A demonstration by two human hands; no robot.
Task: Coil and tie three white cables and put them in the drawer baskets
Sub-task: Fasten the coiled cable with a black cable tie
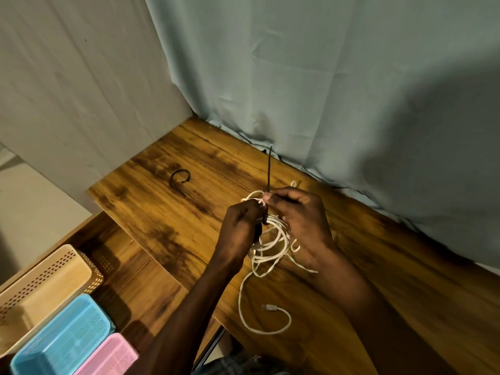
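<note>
A loosely coiled white cable (272, 240) hangs between my hands above the wooden desk (167, 212). My left hand (240, 226) grips the coil at its left side. My right hand (300, 217) pinches a black zip tie (269, 169) where it crosses the top of the coil; the tie's free end sticks straight up. One end of the cable trails down to the desk, with its plug (269, 307) lying near the front edge. More black zip ties (180, 181) lie curled on the desk to the left.
An open drawer at lower left holds a beige basket (40, 288), a blue basket (62, 339) and a pink basket (111, 355). A grey-green curtain (324, 77) hangs behind the desk, and a pale wall panel (81, 77) stands at left.
</note>
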